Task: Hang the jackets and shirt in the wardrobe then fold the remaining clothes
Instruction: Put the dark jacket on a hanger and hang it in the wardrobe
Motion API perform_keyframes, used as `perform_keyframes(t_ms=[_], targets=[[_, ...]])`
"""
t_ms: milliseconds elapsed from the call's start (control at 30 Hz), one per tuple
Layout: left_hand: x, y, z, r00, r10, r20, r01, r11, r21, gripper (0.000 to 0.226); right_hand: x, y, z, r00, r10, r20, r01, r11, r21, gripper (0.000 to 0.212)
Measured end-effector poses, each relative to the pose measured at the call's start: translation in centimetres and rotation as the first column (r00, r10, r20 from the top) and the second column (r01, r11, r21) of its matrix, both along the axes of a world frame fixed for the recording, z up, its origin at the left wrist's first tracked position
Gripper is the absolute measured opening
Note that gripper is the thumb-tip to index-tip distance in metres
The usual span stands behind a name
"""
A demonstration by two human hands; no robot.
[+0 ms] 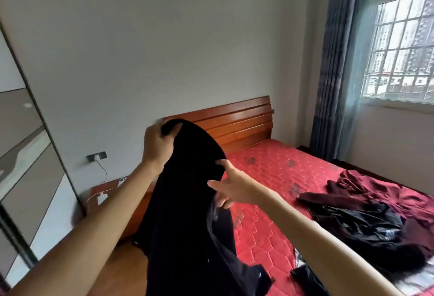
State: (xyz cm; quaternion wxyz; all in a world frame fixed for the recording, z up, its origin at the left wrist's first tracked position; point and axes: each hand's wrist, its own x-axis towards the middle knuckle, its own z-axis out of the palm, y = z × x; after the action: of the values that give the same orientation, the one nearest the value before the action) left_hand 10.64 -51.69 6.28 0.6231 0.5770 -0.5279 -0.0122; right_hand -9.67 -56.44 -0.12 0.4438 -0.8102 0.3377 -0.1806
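A red quilted mattress [270, 201] stitched in hexagons lies below a glossy slatted wooden headboard [239, 121]. Over its left edge hangs a black garment [183, 213], matte, soft and long. The left hand [157, 143] grips its rounded top, and the right hand [227, 187] touches its side with fingers spread.

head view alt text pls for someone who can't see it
A person's left hand holds up a black garment by its top while the right hand touches its edge, beside a red mattress where dark red and shiny black clothes lie in a heap.
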Motion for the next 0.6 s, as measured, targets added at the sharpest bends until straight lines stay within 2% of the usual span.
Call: perform_keyframes(t_ms=[67,100,133,200,233,267,300,400,433,533,600], targets=[[-0.1,-0.2,0.9,0.998,-0.064,-0.025,0.064,0.998,-0.001,0.024,1.5,-1.0,-0.2,0.994,-0.092,-0.06,0.066,0.935,-0.349,0.039],[-0.1,-0.4,1.0,0.997,-0.076,-0.008,0.076,0.997,0.019,0.025,1.9,-1.4,-0.2,0.991,-0.131,0.007,0.12,0.886,-0.448,0.031],[-0.1,-0.6,0.9,0.997,-0.077,-0.005,0.077,0.996,0.04,0.025,2.0,-1.9,0.0,0.983,-0.145,0.108,0.179,0.863,-0.473,0.029],[-0.3,-1.0,0.7,0.993,-0.085,-0.075,0.089,0.995,0.047,0.025,1.9,-3.1,0.7,0.962,-0.081,0.26,0.176,0.914,-0.367,0.042],[-0.6,-1.2,0.7,0.989,-0.097,-0.109,0.102,0.994,0.048,0.026,1.8,-3.7,1.2,0.965,-0.019,0.261,0.099,0.949,-0.298,0.054],[-1.1,-1.4,0.8,0.986,-0.111,-0.121,0.118,0.992,0.054,0.028,1.8,-4.1,1.7,0.976,0.031,0.215,0.033,0.957,-0.288,0.062],[-1.7,-1.7,1.1,0.988,-0.124,-0.095,0.131,0.989,0.063,0.034,2.0,-4.7,2.1,0.986,0.054,0.159,0.0,0.947,-0.323,0.063],[-3.1,-2.7,1.9,0.99,-0.14,0.029,0.136,0.984,0.117,0.054,3.4,-5.9,3.1,0.994,0.022,0.111,0.024,0.916,-0.4,0.021],[-3.1,-3.2,1.9,0.991,-0.122,0.053,0.115,0.986,0.123,0.05,3.9,-6.1,3.4,0.99,0.014,0.14,0.04,0.925,-0.377,0.023],[-2.8,-4.2,1.2,0.998,-0.018,0.053,0.01,0.99,0.142,0.028,5.0,-6.3,3.5,0.959,-0.057,0.279,0.107,0.98,-0.167,0.035],[-3.1,-3.6,-0.5,0.991,0.109,0.078,-0.123,0.971,0.205,0.056,6.1,-6.7,3.3,0.903,-0.145,0.404,0.136,0.989,0.052,0.026]])
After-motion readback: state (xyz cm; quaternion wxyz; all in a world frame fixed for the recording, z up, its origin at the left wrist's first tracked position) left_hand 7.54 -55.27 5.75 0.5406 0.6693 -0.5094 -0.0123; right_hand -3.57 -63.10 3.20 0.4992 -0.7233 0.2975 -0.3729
